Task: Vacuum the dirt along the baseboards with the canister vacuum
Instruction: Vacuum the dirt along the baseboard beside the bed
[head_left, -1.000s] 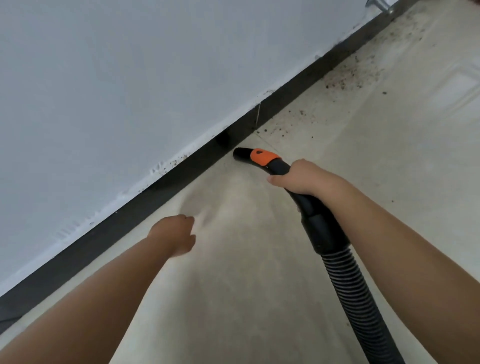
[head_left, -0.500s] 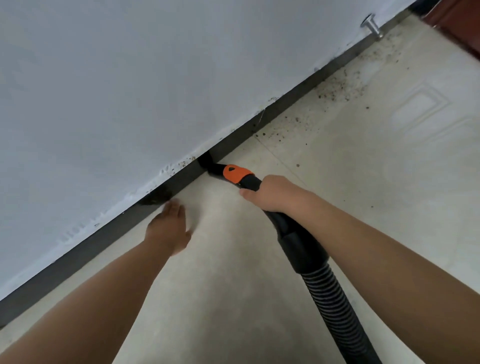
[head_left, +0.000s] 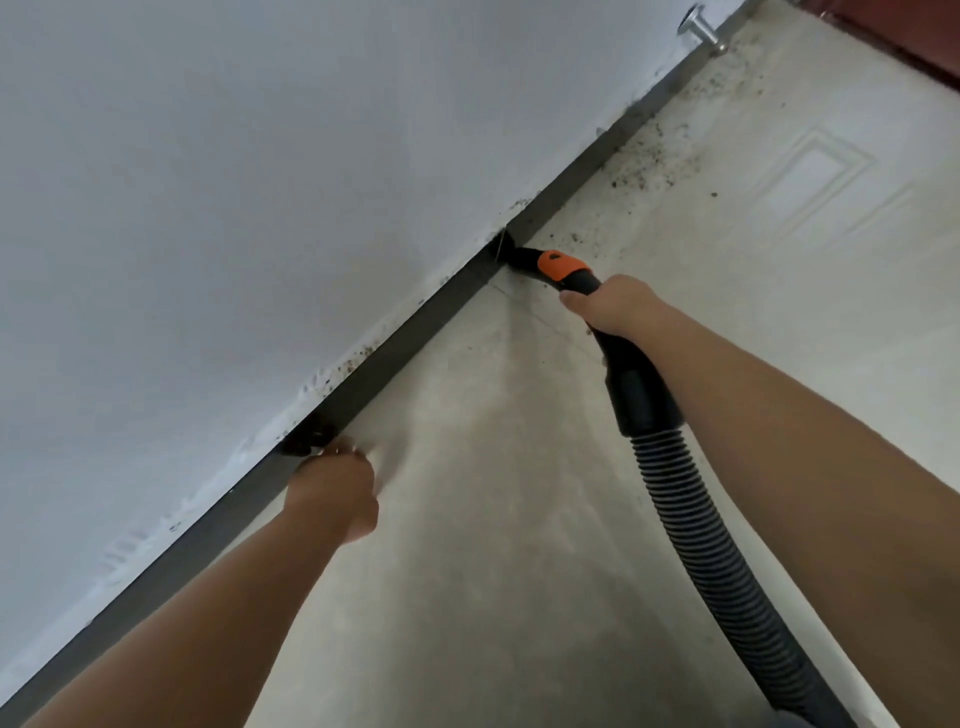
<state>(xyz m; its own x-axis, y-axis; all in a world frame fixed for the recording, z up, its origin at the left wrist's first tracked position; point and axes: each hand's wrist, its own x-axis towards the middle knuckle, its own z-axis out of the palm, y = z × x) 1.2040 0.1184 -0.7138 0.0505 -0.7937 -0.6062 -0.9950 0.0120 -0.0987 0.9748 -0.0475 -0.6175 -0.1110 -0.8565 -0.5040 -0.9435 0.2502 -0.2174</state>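
My right hand (head_left: 615, 306) grips the black handle of the vacuum wand just behind its orange collar (head_left: 561, 264). The black nozzle tip (head_left: 511, 252) touches the dark baseboard (head_left: 415, 322) where it meets the floor. The ribbed black hose (head_left: 727, 577) runs back along my right forearm to the bottom edge. Dark crumbs of dirt (head_left: 649, 166) lie scattered along the baseboard beyond the nozzle. My left hand (head_left: 337, 493) hovers low beside the baseboard with loosely curled fingers, holding nothing, next to a dark scuffed patch (head_left: 306, 440).
A white wall (head_left: 260, 182) fills the left. A metal door stopper (head_left: 701, 26) sticks out of the wall at the far end. Something reddish-brown (head_left: 904, 41) stands in the top right corner. Pale floor tiles (head_left: 519, 519) stretch to the right.
The nozzle has slid farther along the baseboard toward the dirt, with my right hand following. My left hand stays low by the baseboard and its fingers have curled.
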